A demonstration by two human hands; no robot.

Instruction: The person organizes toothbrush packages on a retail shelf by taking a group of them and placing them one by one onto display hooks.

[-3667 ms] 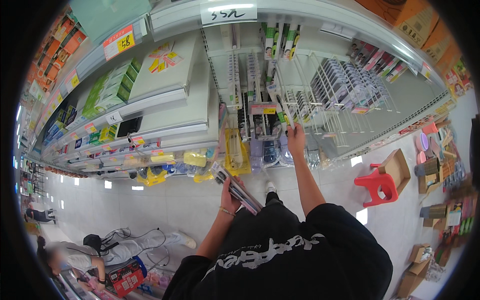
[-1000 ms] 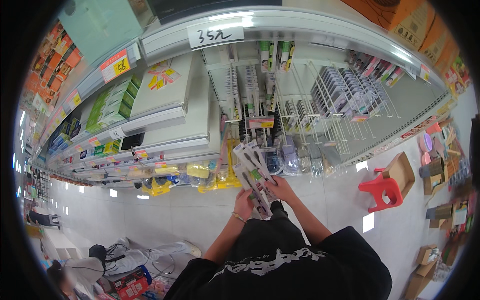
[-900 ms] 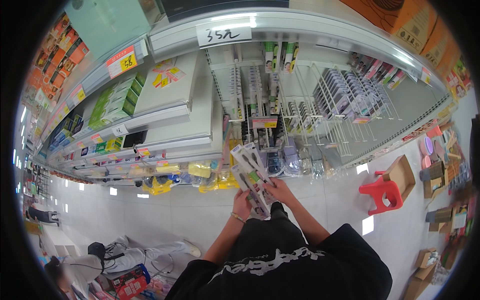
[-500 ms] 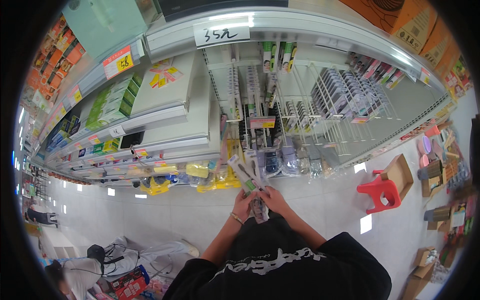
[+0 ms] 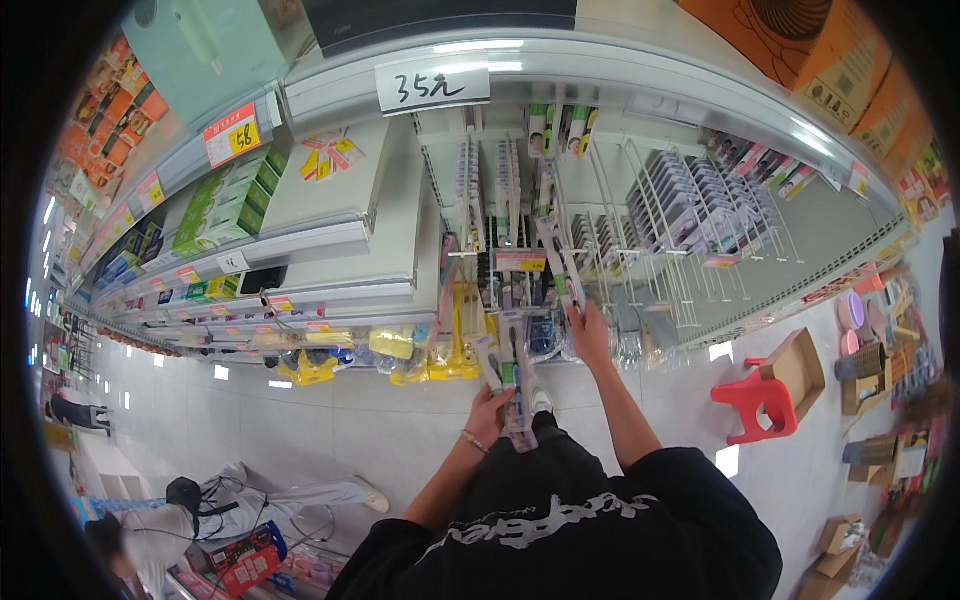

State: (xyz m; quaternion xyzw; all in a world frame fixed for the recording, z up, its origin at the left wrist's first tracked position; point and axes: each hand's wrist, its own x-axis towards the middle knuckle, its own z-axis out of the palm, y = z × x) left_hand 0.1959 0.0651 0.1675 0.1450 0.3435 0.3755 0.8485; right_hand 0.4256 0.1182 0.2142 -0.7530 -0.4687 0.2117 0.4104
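My left hand (image 5: 488,417) is closed round a couple of packaged toothbrushes (image 5: 512,365), held upright in front of my body. Ahead and to the right, my right hand (image 5: 588,328) grips the lower end of another packaged toothbrush (image 5: 556,258). Its upper end is close to the wire hooks of the rack, just right of a red and yellow price tag (image 5: 522,262). Whether it touches a hook I cannot tell. More toothbrush packs (image 5: 507,170) hang in rows behind it.
Stacked shelves (image 5: 400,255) stand on the left, with green boxes (image 5: 225,215). Bare wire hooks (image 5: 685,300) stick out at the right. A red stool (image 5: 755,405) with a cardboard box (image 5: 795,370) is on the floor. Someone in light clothes (image 5: 235,505) is at the lower left.
My hands have moved apart. The right one has gone forward and right to the hooks with a packaged toothbrush, while the left stays near my body with the others.
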